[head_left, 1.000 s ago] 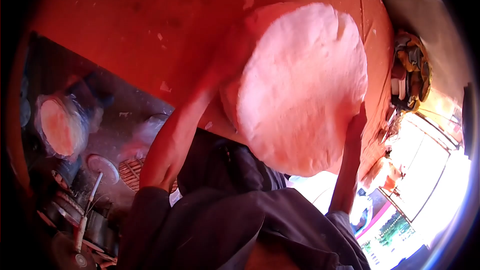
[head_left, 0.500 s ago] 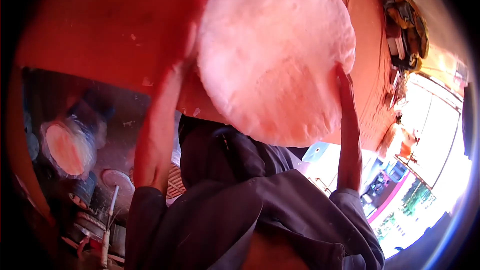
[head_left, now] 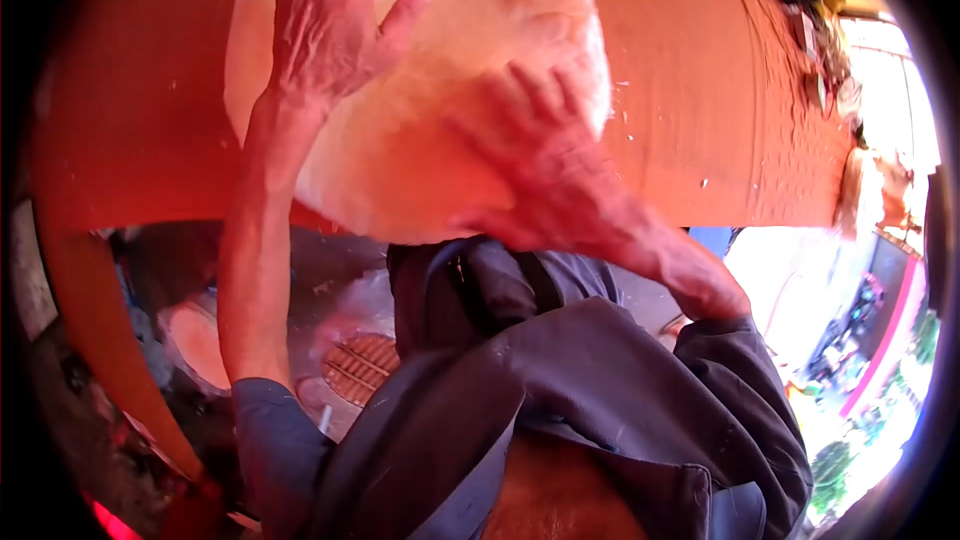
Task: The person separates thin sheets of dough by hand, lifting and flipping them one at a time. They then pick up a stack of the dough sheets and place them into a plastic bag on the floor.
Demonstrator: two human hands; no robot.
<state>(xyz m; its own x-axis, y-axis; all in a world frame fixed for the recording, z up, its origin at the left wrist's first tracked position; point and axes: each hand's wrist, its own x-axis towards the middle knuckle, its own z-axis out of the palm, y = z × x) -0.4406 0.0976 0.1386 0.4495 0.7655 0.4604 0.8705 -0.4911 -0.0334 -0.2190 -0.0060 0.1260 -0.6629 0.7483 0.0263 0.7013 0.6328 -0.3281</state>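
A large round pale sheet, fluffy at its edge [head_left: 470, 0], lies on an orange-red cloth-covered table [head_left: 680, 130], its near edge at the table's front. My left hand [head_left: 335, 30] lies on the sheet's upper left part with its fingers spread. Over the lower right part of the sheet is my right hand [head_left: 540, 165], fingers apart and slightly blurred; whether it touches the sheet is hard to tell. Neither hand grips anything.
Below the table on the left are a round pale bundle in clear plastic [head_left: 200, 340] and a slatted round basket [head_left: 360, 370]. An orange table leg [head_left: 110, 330] stands at far left. Assorted items [head_left: 820, 50] line the table's right end.
The round sheet, held up by its sides before, now lies lower and further left on the table. Both my hands have let go of its edges and moved onto or over it, fingers spread.
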